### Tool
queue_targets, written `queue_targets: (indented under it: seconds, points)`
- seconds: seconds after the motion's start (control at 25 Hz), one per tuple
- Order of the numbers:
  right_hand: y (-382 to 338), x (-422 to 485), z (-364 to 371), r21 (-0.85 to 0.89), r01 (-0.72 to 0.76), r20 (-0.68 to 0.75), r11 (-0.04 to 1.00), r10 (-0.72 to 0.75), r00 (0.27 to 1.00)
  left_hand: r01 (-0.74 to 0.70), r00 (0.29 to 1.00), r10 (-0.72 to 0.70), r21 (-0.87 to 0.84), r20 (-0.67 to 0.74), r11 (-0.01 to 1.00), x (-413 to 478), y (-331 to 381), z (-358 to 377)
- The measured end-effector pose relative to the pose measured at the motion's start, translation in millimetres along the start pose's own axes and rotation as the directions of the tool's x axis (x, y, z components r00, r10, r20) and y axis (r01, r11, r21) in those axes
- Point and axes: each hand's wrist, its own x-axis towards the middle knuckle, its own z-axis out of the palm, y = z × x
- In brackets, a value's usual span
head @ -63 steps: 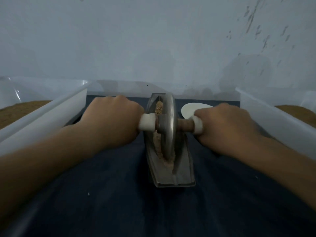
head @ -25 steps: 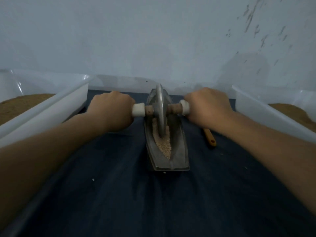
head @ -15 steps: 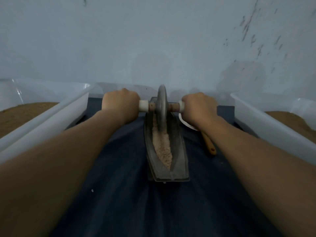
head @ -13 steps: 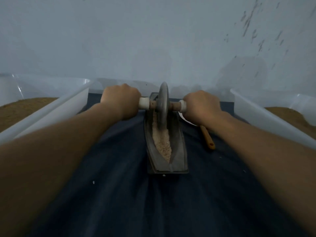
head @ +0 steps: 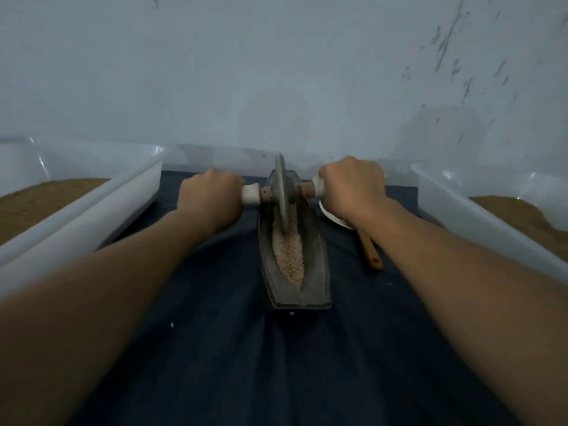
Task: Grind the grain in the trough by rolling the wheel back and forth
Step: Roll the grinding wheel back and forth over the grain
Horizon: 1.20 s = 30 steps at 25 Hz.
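Hands (head: 210, 199) (head: 352, 187) pushed wheel (head: 281, 192) to far end.

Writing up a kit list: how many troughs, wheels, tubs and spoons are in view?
Grey metal boat-shaped trough: 1
Grey metal wheel on wooden axle: 1
White plastic tubs of brown powder: 2
Wooden-handled white spoon: 1
Total: 5

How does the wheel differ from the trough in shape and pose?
The wheel is a thin round disc standing on its edge; the trough is long, boat-shaped and lies flat on the dark cloth. The wheel is carried by an axle that the left hand and right hand grip; no hand touches the trough. The trough holds the grain; the wheel stands in it near the far end. Both look dull grey.
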Motion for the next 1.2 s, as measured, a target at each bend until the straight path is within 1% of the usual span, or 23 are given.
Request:
queue_targets:
  seconds: [0.04,0.08,0.16,0.2,0.24,0.32,0.4,0.44,0.48,0.56,0.6,0.64,0.68,0.72,0.76,0.84,0.88,0.92,1.0,1.08,1.12,1.16,1.2]
  points:
    - [5.6,-13.5,-2.6,0.033,0.036,0.005,0.999,-0.036,0.999,-0.048,0.999,0.048,0.025,0.002,0.999,-8.8,-4.9,-4.2]
    - [12.5,-30.8,-1.0,0.053,0.064,-0.035,0.997,-0.062,0.997,-0.120,0.991,0.123,0.054,-0.061,0.991,-17.8,-12.3,-7.5]
    - [20.3,-75.1,2.2,0.088,0.074,-0.199,0.993,-0.055,0.978,-0.294,0.903,0.344,0.214,-0.256,0.932,-37.6,-23.1,-13.5]
    - [22.5,-87.5,2.6,0.108,0.066,-0.260,0.992,-0.036,0.965,-0.339,0.855,0.413,0.265,-0.312,0.902,-42.4,-25.0,-19.8]
    - [24.3,-88.0,7.1,0.102,0.048,-0.283,0.994,-0.017,0.959,-0.343,0.837,0.432,0.294,-0.335,0.892,-38.2,-23.8,-23.1]
    - [17.1,-70.7,16.0,0.077,0.006,-0.228,0.997,0.011,0.974,-0.291,0.887,0.377,0.311,-0.266,0.905,-24.7,-14.7,-12.6]
    - [6.0,-30.4,17.3,0.099,-0.059,-0.074,0.993,0.066,0.995,-0.132,0.977,0.162,0.201,-0.139,0.971,-3.0,-0.9,-9.2]
    - [2.5,-11.7,16.3,0.114,-0.075,-0.035,0.991,0.080,0.996,-0.061,0.996,0.068,0.131,-0.054,0.989,6.1,3.5,-10.2]
    - [1.4,2.3,13.9,0.099,-0.072,-0.008,0.992,0.073,0.997,-0.031,0.999,0.030,0.077,0.017,0.997,14.3,4.1,-9.3]
    - [5.8,-2.1,8.2,0.102,-0.016,0.055,0.995,0.011,0.998,-0.083,0.994,0.077,0.075,0.072,0.994,9.7,1.1,-15.0]
    - [11.5,-18.7,8.4,0.126,0.013,0.043,0.992,-0.018,0.999,-0.146,0.989,0.143,0.113,0.033,0.983,-0.6,-4.1,-19.0]
    - [18.0,-41.4,11.4,0.122,0.034,-0.045,0.992,-0.029,0.999,-0.222,0.970,0.235,0.161,-0.067,0.962,-13.9,-9.9,-21.8]
    - [21.8,-66.0,11.3,0.093,0.037,-0.191,0.995,-0.019,0.981,-0.283,0.926,0.330,0.244,-0.180,0.927,-27.4,-16.3,-24.0]
    - [24.1,-83.7,9.9,0.089,0.040,-0.326,0.995,-0.008,0.945,-0.329,0.880,0.407,0.303,-0.246,0.895,-38.7,-22.0,-27.2]
    - [26.5,-88.0,9.2,0.070,0.056,-0.397,0.996,-0.024,0.918,-0.342,0.851,0.437,0.323,-0.292,0.882,-39.6,-24.8,-32.4]
    - [22.7,-74.4,13.7,0.038,0.033,-0.360,0.999,-0.017,0.933,-0.329,0.898,0.395,0.299,-0.194,0.896,-31.4,-23.0,-22.8]
    - [18.2,-63.0,19.5,0.003,0.017,-0.270,1.000,-0.016,0.963,-0.279,0.941,0.316,0.252,-0.119,0.927,-22.3,-16.8,-13.8]
    - [13.2,-40.5,21.0,0.018,-0.005,-0.167,1.000,0.008,0.986,-0.176,0.983,0.184,0.173,-0.027,0.969,-6.3,-9.0,-10.6]
    - [6.9,0.5,18.6,0.118,-0.075,0.021,0.990,0.073,0.997,-0.054,0.995,0.046,0.089,0.086,0.995,26.0,2.9,-14.4]
    - [8.6,11.0,15.0,0.168,-0.103,0.119,0.980,0.084,0.989,-0.061,0.991,0.051,0.081,0.122,0.995,38.2,8.8,-21.4]
    - [11.6,-1.3,12.1,0.153,-0.063,0.118,0.986,0.045,0.992,-0.090,0.989,0.080,0.076,0.126,0.993,26.5,5.9,-24.4]
    - [15.9,-19.7,10.9,0.123,0.001,0.038,0.992,-0.006,0.999,-0.136,0.988,0.130,0.077,0.081,0.988,8.4,-1.4,-24.0]
    - [20.7,-42.1,11.3,0.069,0.045,-0.103,0.997,-0.038,0.994,-0.201,0.979,0.203,0.098,-0.016,0.975,-14.3,-8.9,-21.2]
